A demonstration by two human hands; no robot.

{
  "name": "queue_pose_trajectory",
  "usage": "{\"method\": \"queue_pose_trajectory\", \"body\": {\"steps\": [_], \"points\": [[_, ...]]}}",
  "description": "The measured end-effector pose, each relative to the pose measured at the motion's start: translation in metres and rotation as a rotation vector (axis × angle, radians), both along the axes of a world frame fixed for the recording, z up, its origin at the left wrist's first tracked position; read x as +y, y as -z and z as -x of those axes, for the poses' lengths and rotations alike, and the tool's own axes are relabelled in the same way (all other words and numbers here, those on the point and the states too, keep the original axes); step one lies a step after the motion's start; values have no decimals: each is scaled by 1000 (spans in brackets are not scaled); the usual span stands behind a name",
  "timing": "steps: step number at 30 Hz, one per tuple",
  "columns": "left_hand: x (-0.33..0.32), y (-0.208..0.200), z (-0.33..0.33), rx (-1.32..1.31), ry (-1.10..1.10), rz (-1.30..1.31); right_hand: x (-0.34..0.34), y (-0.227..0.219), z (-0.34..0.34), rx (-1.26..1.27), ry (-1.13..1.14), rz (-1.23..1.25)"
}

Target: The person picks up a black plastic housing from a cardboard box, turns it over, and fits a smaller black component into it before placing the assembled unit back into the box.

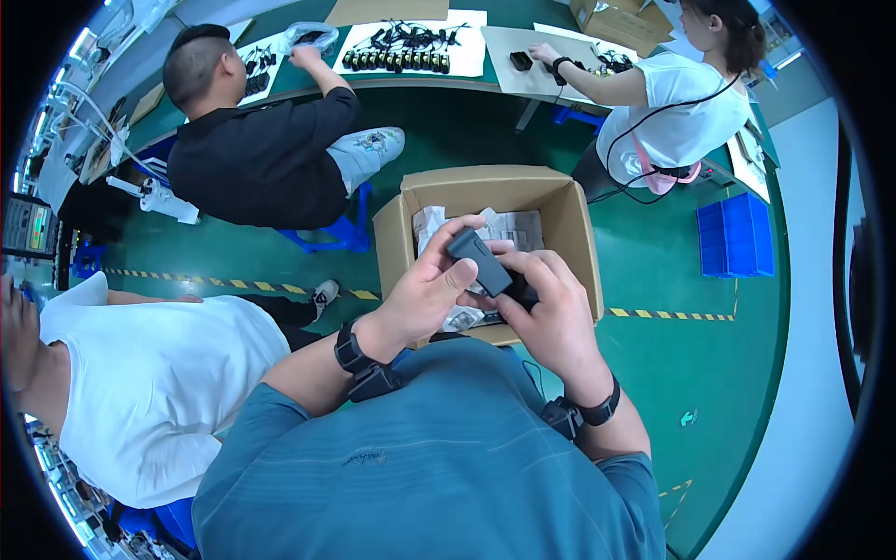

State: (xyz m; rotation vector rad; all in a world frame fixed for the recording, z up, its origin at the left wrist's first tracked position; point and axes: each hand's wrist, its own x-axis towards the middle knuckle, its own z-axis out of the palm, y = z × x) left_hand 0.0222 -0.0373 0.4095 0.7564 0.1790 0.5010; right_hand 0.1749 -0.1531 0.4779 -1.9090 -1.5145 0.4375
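Observation:
A small black rectangular box [481,263] with rounded edges, which looks like a power adapter, is tilted in front of my chest. My left hand [431,285] grips its upper end, thumb on the near side and fingers behind. My right hand [551,303] is closed around the lower end, with its thumb close to the corner. Something dark shows under the right fingers, but its shape is mostly hidden. Below both hands stands an open cardboard box [576,224] with crumpled printed paper [513,227] inside.
Ahead, a long bench holds several black devices with cables [397,61] on white sheets. A person in black [261,159] sits there, and another in white [686,117] stands at right. A person in white [159,383] is close on my left. A blue crate [735,236] stands at right.

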Motion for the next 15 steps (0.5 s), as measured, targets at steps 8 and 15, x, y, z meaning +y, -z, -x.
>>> {"method": "queue_pose_trajectory", "body": {"steps": [8, 15], "points": [[-11, -25, -16, 127, -15, -204, -15, 5, -22, 90, -20, -121], [-22, -24, -35, 166, -41, -201, -21, 1, -43, 153, -27, -59]]}}
